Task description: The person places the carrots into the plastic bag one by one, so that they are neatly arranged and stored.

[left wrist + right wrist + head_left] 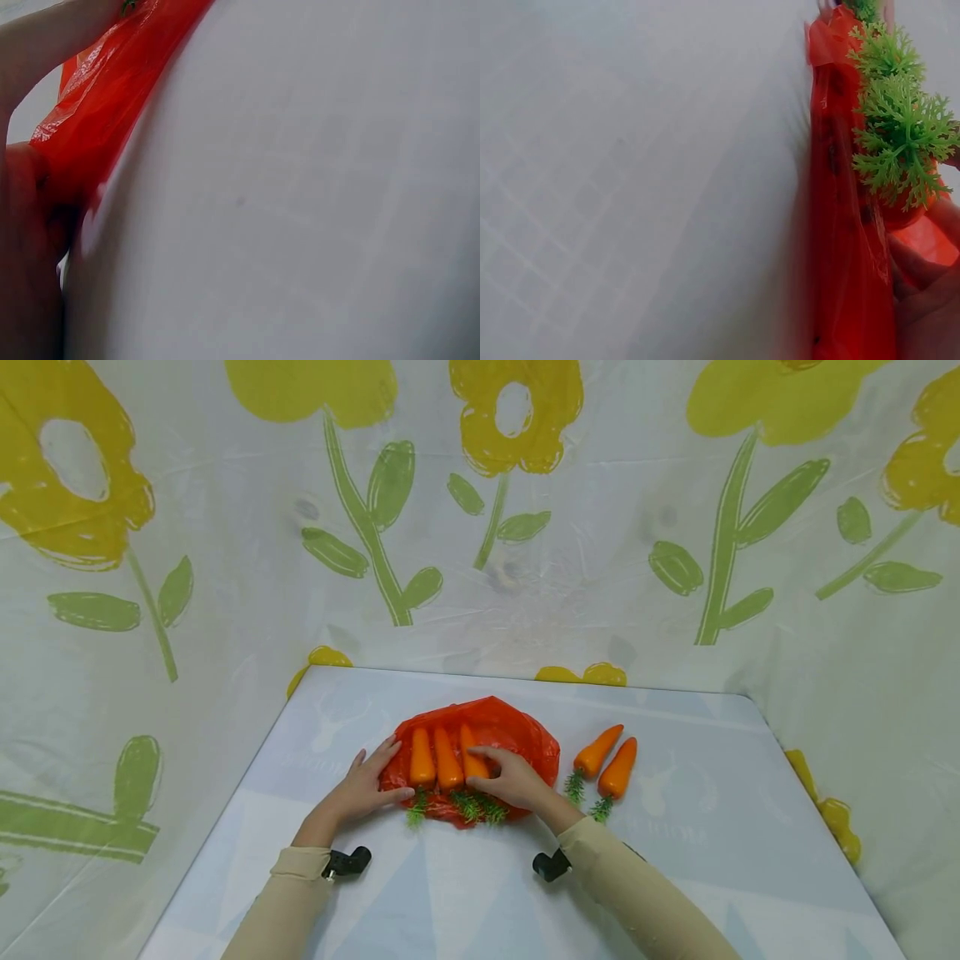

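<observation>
Right grip (513,778) is pinching the rightmost carrot (468,745) on the red plastic bag (528,735), its thumb and fingers being set on two sides of it. Left grip (365,787) is touching the left edge of this bag; its fingers are lying almost straight, and the thumb is standing apart from them, near the leftmost carrot (422,760). Between these two, the middle carrot (448,764) is lying on the same bag. Their green leaves (468,807) are pointing toward the person. Near the bag's right side, two more carrots (598,752) are lying on the pale worktop (697,843).
</observation>
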Tool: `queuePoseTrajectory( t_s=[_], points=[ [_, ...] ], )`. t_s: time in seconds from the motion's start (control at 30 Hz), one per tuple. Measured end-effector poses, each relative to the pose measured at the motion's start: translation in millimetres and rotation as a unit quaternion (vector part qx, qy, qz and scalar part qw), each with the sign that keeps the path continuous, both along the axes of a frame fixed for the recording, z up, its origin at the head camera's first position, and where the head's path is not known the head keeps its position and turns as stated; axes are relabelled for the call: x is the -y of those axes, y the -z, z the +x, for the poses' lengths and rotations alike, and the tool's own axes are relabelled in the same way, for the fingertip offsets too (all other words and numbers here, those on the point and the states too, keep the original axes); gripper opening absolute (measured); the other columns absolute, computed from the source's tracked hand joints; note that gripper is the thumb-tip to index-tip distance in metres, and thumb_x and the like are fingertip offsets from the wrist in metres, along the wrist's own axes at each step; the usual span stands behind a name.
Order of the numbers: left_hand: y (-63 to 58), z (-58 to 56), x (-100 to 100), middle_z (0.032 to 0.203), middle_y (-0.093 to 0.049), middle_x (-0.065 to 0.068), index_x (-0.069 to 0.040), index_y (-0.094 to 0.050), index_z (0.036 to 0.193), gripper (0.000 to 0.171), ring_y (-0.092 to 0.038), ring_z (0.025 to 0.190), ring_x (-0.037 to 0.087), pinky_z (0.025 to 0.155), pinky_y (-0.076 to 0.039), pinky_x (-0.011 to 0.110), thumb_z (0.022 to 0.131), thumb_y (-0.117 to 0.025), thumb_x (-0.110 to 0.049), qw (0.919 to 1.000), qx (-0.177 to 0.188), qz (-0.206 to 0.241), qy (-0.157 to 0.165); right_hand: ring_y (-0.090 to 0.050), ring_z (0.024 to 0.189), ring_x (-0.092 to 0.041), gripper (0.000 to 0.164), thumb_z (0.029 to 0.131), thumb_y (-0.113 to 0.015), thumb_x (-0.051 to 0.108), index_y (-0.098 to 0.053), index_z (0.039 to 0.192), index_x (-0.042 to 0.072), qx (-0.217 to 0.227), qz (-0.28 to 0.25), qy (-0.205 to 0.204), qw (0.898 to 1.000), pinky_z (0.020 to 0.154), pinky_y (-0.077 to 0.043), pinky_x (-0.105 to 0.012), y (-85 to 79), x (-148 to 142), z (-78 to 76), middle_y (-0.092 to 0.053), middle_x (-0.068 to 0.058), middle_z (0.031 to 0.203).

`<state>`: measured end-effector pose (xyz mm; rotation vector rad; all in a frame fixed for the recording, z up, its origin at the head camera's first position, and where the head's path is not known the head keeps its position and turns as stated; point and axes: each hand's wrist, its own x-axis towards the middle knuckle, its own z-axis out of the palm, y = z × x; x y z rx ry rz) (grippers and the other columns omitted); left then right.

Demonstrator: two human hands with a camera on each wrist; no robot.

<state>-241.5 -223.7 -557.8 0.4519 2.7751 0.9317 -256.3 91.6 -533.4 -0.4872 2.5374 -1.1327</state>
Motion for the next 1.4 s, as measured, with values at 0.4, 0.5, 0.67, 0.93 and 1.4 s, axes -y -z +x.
queuePoseTrajectory(
  t_s=[0.4,0.5,0.67,0.93,1.4],
  points=[
    [2.5,-0.3,3,0.168,-0.019,0.016,-0.003,-0.029,0.16,0.1,-0.023,0.152,0.042,0.123,0.0,0.061,0.087,-0.074,-0.054,0.9997,-0.011,0.012,0.016,-0.047,0.137,-0.029,0.059,0.092,-0.072,0.051,-0.056,0.146,0.033,-0.005,-0.001,0.001,1.0,0.111,-0.042,-0.056,0.4,-1,1.5,-0.051,-0.002,0.151],
    [2.9,-0.1,4,0.168,-0.019,0.016,-0.003,-0.029,0.16,0.1,-0.021,0.151,0.043,0.122,-0.001,0.062,0.087,-0.075,-0.053,0.9997,-0.012,0.013,0.016,-0.047,0.138,-0.029,0.059,0.092,-0.071,0.051,-0.056,0.146,0.033,-0.012,0.001,-0.001,1.0,0.112,-0.041,-0.055,0.4,-2,2.1,-0.051,-0.002,0.151],
    [3.4,0.0,5,0.169,-0.018,0.015,-0.004,-0.028,0.16,0.101,-0.016,0.152,0.046,0.122,-0.001,0.063,0.086,-0.075,-0.054,0.9997,-0.009,0.016,0.013,-0.049,0.136,-0.028,0.059,0.093,-0.071,0.05,-0.056,0.146,0.031,-0.023,-0.005,-0.006,1.0,0.111,-0.043,-0.053,-1.2,-6,3.5,-0.052,-0.002,0.151],
    [5.1,-1.4,4,0.169,-0.018,0.015,-0.003,-0.028,0.16,0.101,-0.021,0.152,0.043,0.122,0.0,0.062,0.087,-0.074,-0.055,0.9997,-0.014,0.015,0.016,-0.061,0.111,-0.021,0.058,0.093,-0.071,0.049,-0.057,0.145,0.028,-0.034,-0.021,-0.011,0.999,0.098,-0.055,-0.041,-3.8,-14,6.6,-0.055,-0.001,0.146],
    [5.1,-1.6,3,0.168,-0.019,0.016,-0.002,-0.029,0.159,0.1,-0.025,0.151,0.04,0.123,0.001,0.06,0.087,-0.074,-0.055,0.9995,-0.022,0.011,0.018,-0.059,0.098,-0.017,0.053,0.096,-0.07,0.043,-0.059,0.144,0.025,-0.043,-0.044,-0.005,0.998,0.084,-0.056,-0.032,-5.9,-33,12.4,-0.056,0.002,0.144]
  ],
)
